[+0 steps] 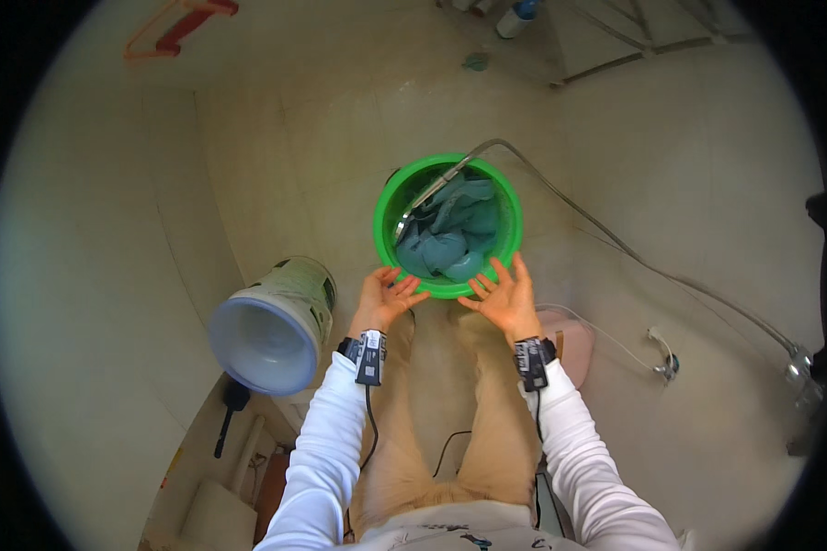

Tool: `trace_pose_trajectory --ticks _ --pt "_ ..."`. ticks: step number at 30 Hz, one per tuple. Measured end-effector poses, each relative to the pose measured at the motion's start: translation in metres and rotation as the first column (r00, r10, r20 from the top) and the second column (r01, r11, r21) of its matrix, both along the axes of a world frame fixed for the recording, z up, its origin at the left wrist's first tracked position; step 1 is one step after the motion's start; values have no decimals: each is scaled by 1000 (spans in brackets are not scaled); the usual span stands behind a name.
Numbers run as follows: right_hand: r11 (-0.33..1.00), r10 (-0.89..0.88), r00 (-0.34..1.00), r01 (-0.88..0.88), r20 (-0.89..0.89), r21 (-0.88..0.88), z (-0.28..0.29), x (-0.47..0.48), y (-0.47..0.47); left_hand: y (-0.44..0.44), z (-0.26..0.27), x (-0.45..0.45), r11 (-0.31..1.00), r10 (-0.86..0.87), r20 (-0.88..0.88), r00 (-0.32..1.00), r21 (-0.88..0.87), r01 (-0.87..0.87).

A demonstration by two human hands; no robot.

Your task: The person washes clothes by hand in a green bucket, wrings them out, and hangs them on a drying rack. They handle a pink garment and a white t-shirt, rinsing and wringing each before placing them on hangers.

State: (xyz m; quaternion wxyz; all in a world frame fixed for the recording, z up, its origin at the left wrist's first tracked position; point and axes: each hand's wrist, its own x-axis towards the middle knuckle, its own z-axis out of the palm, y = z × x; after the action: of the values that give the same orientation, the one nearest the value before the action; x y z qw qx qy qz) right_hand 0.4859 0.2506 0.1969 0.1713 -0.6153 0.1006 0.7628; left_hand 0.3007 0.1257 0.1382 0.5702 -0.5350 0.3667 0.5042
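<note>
A round green plastic basin (pixel 380 206) is on the floor in front of my feet. Wet-looking blue-green cloth (pixel 444 251) lies bunched inside it. A chrome hand shower (pixel 435 191) leans over the far rim, its head resting down inside at the left. My left hand (pixel 384 297) is palm up with fingers spread at the near left rim. At the near right rim, my right hand (pixel 504 295) is also turned up, fingers apart. Neither hand holds anything; whether the fingertips touch the rim I cannot tell.
The metal shower hose (pixel 586 215) runs right to a wall tap (pixel 799 368). A large white bucket (pixel 265 344) with a bluish rim stands at left. Beside my right leg is a pink bin-like object (pixel 570 344). A metal rack (pixel 627 58) stands at the far right.
</note>
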Motion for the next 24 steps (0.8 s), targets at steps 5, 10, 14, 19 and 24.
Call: trace_pose_trajectory --ticks 5,10,14,19,24 --pt "685 540 741 -662 399 304 -109 -30 -16 -2 -54 10 999 35 -11 999 -39 -36" --pt "73 650 93 -996 755 60 -186 -34 -26 12 -96 44 992 -63 -96 993 -115 52" --pt "-41 501 67 -994 863 100 -230 -24 -29 22 -118 70 986 -62 -89 994 -163 47" --pt "366 614 578 -812 537 455 -237 0 0 39 -123 90 996 -63 -157 986 -71 53" --pt "230 625 540 -817 563 528 -187 7 6 55 -135 112 996 -1 -333 943 89 32"
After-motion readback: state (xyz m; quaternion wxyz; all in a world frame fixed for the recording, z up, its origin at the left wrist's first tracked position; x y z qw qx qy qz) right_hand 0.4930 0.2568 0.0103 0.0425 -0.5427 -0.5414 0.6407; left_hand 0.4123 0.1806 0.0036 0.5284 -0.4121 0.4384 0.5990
